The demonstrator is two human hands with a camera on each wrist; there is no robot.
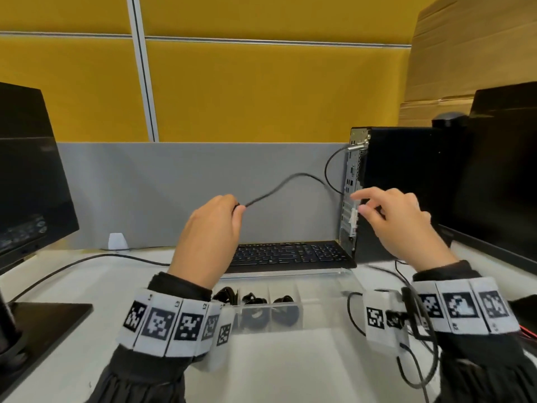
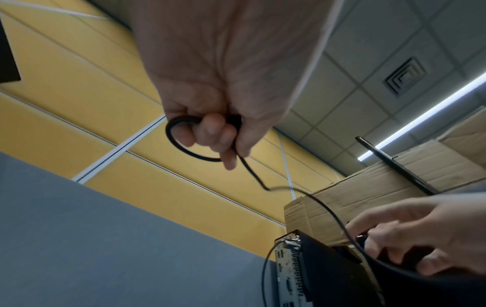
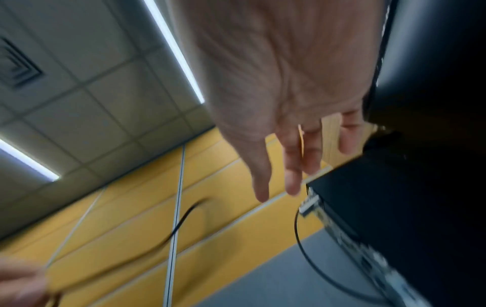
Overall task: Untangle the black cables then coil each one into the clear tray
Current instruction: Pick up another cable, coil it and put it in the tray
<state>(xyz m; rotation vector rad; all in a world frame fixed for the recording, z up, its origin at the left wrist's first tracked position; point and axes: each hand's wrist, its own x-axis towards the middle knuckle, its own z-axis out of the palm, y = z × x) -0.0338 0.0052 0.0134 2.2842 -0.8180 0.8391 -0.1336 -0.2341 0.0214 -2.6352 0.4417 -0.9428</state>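
My left hand [image 1: 215, 225] is raised above the desk and grips one black cable [image 1: 279, 187]. The left wrist view shows a small loop of that cable [image 2: 181, 143] wound round the curled fingers [image 2: 215, 133]. From there the cable arcs right toward my right hand [image 1: 386, 216], which hovers by the computer tower with fingers loosely spread and nothing held [image 3: 289, 155]. Whether it touches the cable I cannot tell. Under my wrists, the clear tray [image 1: 319, 289] holds coiled black cables [image 1: 254, 301] in its compartments. More loose black cable [image 1: 406, 356] lies by my right wrist.
A black keyboard [image 1: 290, 254] lies behind the tray. A black computer tower [image 1: 406, 184] stands at the right with a thin cable looped at its back. Monitors [image 1: 26, 170] stand at both sides. A grey partition [image 1: 174, 193] closes the back, and a thin cord [image 1: 87, 260] crosses the desk at left.
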